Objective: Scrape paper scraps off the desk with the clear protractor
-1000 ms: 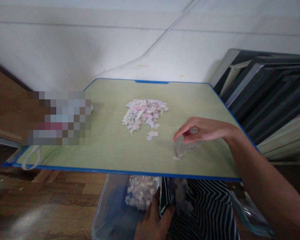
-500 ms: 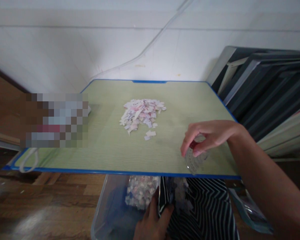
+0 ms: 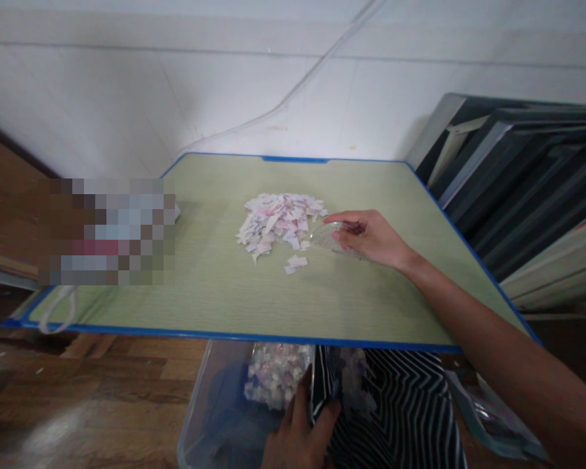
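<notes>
My right hand is closed on a clear half-round protractor, held over the table at the right side of a heap of small paper scraps. A few loose scraps lie just in front of the heap. Below the table's front edge, my left hand grips a fold of black-and-white striped cloth at the rim of a clear plastic bin. More paper scraps rest on the striped cloth. Inside the bin sits a clear bag of scraps.
The pale green folding table has a blue edge and stands against a white wall. A blurred-out item lies on its left, with a white strap hanging at the edge. Dark flat panels lean at the right.
My right hand has moved left and away from me with the protractor, from the table's front right to beside the heap. My left hand keeps its hold on the cloth.
</notes>
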Demonstrator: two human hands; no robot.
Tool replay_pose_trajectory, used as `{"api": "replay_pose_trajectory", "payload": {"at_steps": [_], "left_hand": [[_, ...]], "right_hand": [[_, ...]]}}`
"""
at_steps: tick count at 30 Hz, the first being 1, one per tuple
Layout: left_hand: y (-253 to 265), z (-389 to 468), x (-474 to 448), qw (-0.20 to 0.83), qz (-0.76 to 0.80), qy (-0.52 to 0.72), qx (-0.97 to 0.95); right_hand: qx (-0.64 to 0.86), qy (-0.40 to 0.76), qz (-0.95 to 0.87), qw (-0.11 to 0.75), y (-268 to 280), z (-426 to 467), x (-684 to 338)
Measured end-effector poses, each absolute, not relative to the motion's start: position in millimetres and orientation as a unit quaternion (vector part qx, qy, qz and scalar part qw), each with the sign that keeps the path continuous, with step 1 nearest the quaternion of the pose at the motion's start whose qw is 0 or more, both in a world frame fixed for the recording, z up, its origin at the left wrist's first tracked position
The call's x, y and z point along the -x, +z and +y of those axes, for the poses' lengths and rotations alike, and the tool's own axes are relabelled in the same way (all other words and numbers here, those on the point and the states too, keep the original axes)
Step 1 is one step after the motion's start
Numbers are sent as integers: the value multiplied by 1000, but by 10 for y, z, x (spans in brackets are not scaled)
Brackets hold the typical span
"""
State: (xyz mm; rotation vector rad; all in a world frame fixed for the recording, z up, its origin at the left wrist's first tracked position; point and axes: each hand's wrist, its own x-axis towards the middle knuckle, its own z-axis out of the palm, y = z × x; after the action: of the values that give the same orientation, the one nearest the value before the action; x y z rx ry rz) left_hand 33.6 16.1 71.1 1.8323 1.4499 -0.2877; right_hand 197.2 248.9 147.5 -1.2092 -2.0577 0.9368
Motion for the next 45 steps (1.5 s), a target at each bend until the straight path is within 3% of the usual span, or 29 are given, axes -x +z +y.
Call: {"api": "replay_pose_trajectory", "payload": {"at_steps": [6,15,25,34,41,45], "left_hand": [[787,206,-357,392,566,-130,-714],[709,164,-327,388,575,-113,-711],[795,187,-352,373,581,-130,-712],[790,191,-351,380,580,-130,-708],[774,182,-352,379,580,-129,-709],[755,185,-359,385,578,-128,-708]], "right_hand": [[447,324,-801,231,1571,2494,-2029],[327,477,-811,-90,1832,2431,-2336],[288,499,-796,-184,1859,2362,-2265],[213,506,-815,-188,1879,2375,-2279],[351,462,-805,121,1674,2469,-2134],[391,471,-767,192,1547,2493,-2044]]}}
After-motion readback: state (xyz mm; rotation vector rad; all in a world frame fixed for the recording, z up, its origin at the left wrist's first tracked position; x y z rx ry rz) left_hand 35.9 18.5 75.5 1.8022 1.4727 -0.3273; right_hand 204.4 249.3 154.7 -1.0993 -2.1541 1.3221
